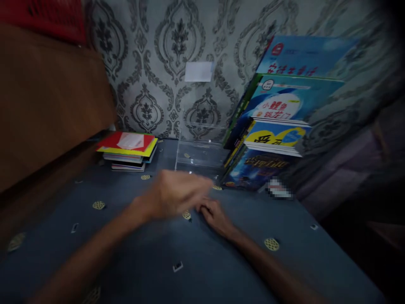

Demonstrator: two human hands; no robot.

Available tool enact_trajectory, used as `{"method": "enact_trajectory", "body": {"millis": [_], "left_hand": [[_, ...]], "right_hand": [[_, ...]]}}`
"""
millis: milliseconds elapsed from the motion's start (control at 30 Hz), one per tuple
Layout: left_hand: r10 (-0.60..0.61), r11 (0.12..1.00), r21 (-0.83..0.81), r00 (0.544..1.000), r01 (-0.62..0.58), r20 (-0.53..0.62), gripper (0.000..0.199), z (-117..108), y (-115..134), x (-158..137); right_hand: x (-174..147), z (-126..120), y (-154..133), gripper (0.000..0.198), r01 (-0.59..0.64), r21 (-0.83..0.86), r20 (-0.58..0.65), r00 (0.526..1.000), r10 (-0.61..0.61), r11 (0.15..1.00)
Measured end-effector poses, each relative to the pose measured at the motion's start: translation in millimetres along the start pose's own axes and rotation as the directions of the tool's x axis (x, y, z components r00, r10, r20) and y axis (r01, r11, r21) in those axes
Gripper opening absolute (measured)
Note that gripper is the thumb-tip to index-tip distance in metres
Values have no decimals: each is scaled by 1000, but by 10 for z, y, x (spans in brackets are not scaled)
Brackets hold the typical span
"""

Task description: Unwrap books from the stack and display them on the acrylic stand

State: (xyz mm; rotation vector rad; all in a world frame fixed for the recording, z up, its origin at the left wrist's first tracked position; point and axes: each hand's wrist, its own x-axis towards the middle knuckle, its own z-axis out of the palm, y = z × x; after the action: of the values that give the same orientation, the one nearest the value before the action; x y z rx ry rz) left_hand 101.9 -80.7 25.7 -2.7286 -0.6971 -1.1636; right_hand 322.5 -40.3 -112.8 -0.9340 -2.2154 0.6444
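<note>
far: gray wall (179,38), curly patterns | far left: red basket (47,17) above big brown board (47,101) | right: pale cloth (346,164), dim

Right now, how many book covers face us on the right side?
4: the light-blue cover at the top, the turquoise cover below it, the yellow-and-blue cover next down, and the dark-blue cover at the bottom. More may hide behind them.

The head camera looks forward and down from just above the pineapple-print tablecloth (142,274), facing damask wallpaper (147,63).

Left grip (177,191) near right grip (215,214)
</note>
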Motion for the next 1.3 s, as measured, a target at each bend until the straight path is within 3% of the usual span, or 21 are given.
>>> {"method": "enact_trajectory", "body": {"millis": [33, 67, 133, 167, 300, 400, 567, 667, 967, 1133, 1300], "left_hand": [[-162, 984, 57, 983, 167, -85, 27, -41, -249, -44], [-307, 939, 108, 938, 326, -161, 28, -84, -491, -107], [-512, 776, 254, 812, 577, -281, 30, -154, -920, -285], [-574, 684, 338, 763, 647, -299, 31, -175, -1096, -391], [-794, 347, 571, 556, 745, -244, 62, -185, -1542, -775], [-857, 270, 646, 484, 714, -177, 78, -198, -1719, -880], [-885, 360, 689, 463, 629, 41, 74, -305, -1884, -816], [-880, 378, 706, 470, 600, 72, 72, -346, -1847, -800], [-787, 442, 756, 613, 482, 69, 50, -394, -1546, -932], [-762, 443, 789, 642, 425, 82, 43, -430, -1439, -974], [-705, 458, 845, 693, 278, 154, 41, -442, -1367, -957]], "right_hand": [[5, -3, 0, 23, 7, 10, 6, 1000, -7, 1000], [9, -8, -1, 23, 11, 15, 11, 1000, -11, 1000], [13, -19, -4, 23, 8, 14, 16, 1000, -9, 1000], [14, -23, -5, 22, 4, 13, 20, 1000, -5, 1000], [18, -23, 5, 23, -2, 13, 28, 1000, 2, 1000], [25, -17, 9, 24, -15, 12, 26, 1000, 15, 1000], [31, -33, -21, 25, -39, 35, 35, 999, 38, 999], [30, -49, -43, 25, -50, 34, 36, 998, 49, 998], [37, -61, -52, 24, -64, 20, 57, 996, 63, 998], [30, -55, -57, 24, -51, 9, 43, 998, 51, 999], [25, -46, -30, 25, -34, 15, 34, 999, 33, 999]]}}
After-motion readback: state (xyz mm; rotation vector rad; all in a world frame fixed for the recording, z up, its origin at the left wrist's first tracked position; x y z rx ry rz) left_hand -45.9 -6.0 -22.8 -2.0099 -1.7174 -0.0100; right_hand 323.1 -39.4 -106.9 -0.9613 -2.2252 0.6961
